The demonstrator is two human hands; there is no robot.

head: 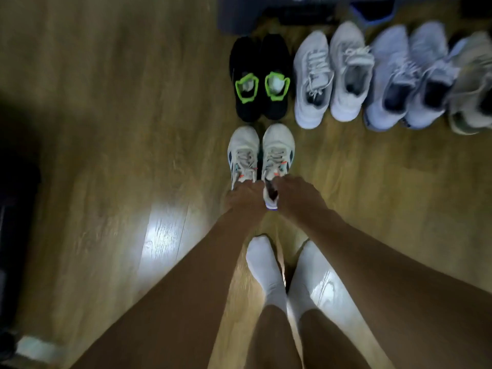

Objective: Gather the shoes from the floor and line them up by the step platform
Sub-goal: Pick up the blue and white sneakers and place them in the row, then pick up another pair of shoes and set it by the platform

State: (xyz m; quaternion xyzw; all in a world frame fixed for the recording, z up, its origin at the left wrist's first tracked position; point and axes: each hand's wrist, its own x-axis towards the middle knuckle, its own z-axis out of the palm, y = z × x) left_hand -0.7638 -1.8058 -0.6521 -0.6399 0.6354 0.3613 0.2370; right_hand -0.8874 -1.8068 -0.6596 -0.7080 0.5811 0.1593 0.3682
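Note:
A pair of white sneakers with dark and orange accents stands toes-forward on the wooden floor. My left hand (246,197) grips the heel of the left white sneaker (243,153); my right hand (298,195) grips the heel of the right white sneaker (278,153). Just beyond them a row of shoes lies before the dark step platform (245,14): black shoes with green collars (259,78), a pale grey laced pair (332,75), a light blue-grey pair (407,78), and a beige shoe (471,86) cut off by the right edge.
My feet in white socks (290,275) stand right behind the held pair. A dark object (16,235) fills the left edge. Bare wooden floor (119,129) spreads to the left of the shoe row.

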